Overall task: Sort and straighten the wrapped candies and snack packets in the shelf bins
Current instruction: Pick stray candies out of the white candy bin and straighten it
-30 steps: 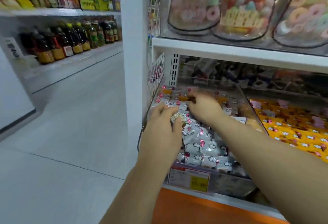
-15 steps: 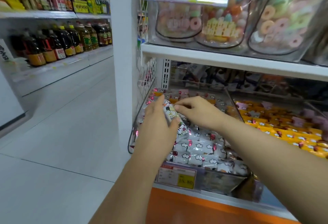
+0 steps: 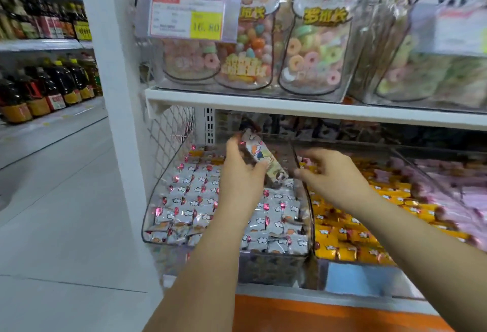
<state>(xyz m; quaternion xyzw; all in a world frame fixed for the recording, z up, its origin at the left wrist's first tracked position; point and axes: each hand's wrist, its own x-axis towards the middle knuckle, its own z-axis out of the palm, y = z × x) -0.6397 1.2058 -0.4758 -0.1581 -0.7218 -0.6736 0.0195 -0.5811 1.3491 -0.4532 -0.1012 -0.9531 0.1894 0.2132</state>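
Head view: half a second ago both hands met on the packet low over the candies. Since then the left hand [image 3: 242, 173] has lifted the snack packet [image 3: 259, 156] up out of the pile, thumb and fingers pinching it, its top tilted toward 11 o'clock. The right hand [image 3: 334, 171] has let go and drawn away toward 3 o'clock. It now sits over the bin divider [image 3: 303, 192], fingers loosely bent with nothing in them.

The grey wrapped candies [image 3: 189, 194] fill the clear bin [image 3: 155, 226] at 7 o'clock of the left hand. Yellow candies [image 3: 342, 237] lie in the next bin at 4 o'clock, and pink packets [image 3: 463, 194] lie beyond them at 3 o'clock.

At 12 o'clock the white shelf board [image 3: 290, 106] carries bags of ring sweets [image 3: 313, 50] and a price tag [image 3: 189, 17]. Sauce bottles [image 3: 47, 89] line the far racks at 9 o'clock, across the pale floor [image 3: 58, 213].

The shelf board hangs close above the lifted packet. A white post [image 3: 116, 94] and wire mesh [image 3: 171, 131] close the bin's 9 o'clock side, while the front toward 6 o'clock stands open above the orange base [image 3: 316, 313].
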